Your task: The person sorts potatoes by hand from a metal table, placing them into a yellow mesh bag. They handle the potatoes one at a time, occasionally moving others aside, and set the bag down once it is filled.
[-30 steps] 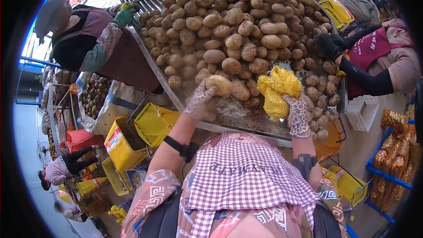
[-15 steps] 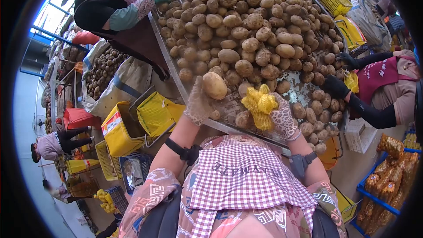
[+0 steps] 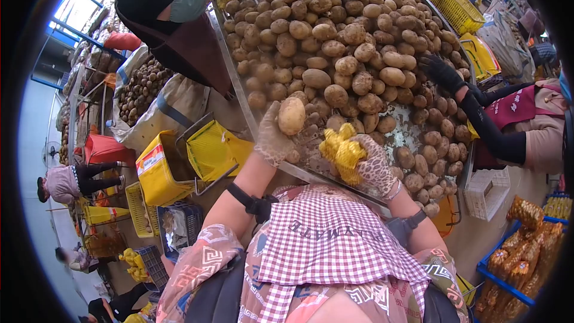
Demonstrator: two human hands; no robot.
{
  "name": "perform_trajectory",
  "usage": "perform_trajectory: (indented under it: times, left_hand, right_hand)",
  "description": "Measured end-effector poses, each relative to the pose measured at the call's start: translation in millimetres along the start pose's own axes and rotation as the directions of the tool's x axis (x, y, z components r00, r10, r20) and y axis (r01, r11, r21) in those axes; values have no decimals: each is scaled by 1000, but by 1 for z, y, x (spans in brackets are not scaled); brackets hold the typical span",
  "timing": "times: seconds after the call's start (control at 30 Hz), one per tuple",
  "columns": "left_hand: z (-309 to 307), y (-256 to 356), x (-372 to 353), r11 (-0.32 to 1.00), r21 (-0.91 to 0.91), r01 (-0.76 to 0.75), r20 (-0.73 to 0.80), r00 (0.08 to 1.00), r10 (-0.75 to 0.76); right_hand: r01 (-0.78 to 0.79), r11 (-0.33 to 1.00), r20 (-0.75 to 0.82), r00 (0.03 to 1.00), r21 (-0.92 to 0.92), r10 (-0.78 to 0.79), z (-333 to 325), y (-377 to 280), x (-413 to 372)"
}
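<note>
A large pale potato (image 3: 292,116) is gripped in my gloved left hand (image 3: 272,137), just above the table's near edge. My right hand (image 3: 374,166), in a leopard-patterned glove, is closed on a bunched yellow mesh bag (image 3: 343,151). The bag is right of the potato and apart from it. Beyond both hands a big heap of brown potatoes (image 3: 335,48) covers the metal table (image 3: 306,173). Smaller potatoes lie near my right hand.
Across the left corner stands a co-worker (image 3: 173,24); another reaches in from the right with a dark glove (image 3: 442,73). Yellow containers (image 3: 162,168) stand left of the table. A white crate (image 3: 487,194) and a blue crate of filled bags (image 3: 520,263) are at the right.
My right hand and the mesh bag have moved a little left, nearer the potato. The right co-worker's arm reaches further up the heap. The left co-worker's glove has moved, and yellow mesh shows beside it.
</note>
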State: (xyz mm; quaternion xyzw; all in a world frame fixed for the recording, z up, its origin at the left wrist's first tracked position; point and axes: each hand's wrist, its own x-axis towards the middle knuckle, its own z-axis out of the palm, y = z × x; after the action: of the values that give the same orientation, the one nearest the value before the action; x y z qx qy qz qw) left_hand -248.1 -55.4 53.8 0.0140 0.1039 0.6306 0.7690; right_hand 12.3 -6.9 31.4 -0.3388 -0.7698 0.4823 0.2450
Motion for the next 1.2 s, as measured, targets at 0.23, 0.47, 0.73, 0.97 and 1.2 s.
perform_trajectory:
  times: [0.23,0.47,0.73,0.97,1.2]
  left_hand:
    - [21,-25,6,998,-37,-44,-137,990,39]
    - [-2,-25,20,993,23,112,-109,988,-109]
    - [3,-24,10,905,426,-21,-248,959,139]
    - [2,-15,4,995,87,54,-213,976,-35]
    - [0,-18,15,1000,23,-5,-242,970,10]
  right_hand:
    - [201,959,-384,916,201,-112,-28,-14,47]
    - [490,622,175,850,-611,-497,-4,-90,47]
    - [78,875,-284,929,-478,-238,-33,-59,40]
    - [-92,948,-256,967,-304,12,-2,-16,37]
    - [530,722,-44,792,-444,-609,17,-87,65]
